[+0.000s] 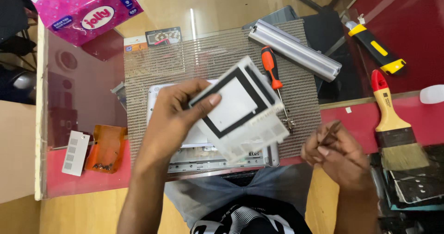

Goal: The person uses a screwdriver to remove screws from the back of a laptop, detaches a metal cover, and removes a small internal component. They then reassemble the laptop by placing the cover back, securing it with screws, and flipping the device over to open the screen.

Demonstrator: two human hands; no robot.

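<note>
- While the head camera is looking down, the right hand point(335, 153) at about four o'clock is curling shut around a thin dark tool point(329, 133), pinched between its fingers; what kind of tool it is cannot be told.
- At centre, the left hand point(178, 118) is gripping a flat white panel with a black frame point(243, 109), thumb on its face, holding it tilted above the work.
- Under that panel, a white laptop base point(185, 144) is lying on a mesh mat point(203, 58), so the panel is judged to be already lifted free, while the base is waiting to be worked on.
- At eight o'clock, an orange tray point(107, 146) is holding small dark screws, beside a white vented cover point(75, 153).
- At one o'clock, an orange-handled screwdriver point(272, 70) and a silver bar point(296, 50) are resting on the mat.
- At three o'clock, a paintbrush point(393, 123) is lying well apart; a yellow-and-black knife point(375, 47) sits beyond it.
- At eleven o'clock, a pink tissue pack point(85, 9) is sitting farthest away.
</note>
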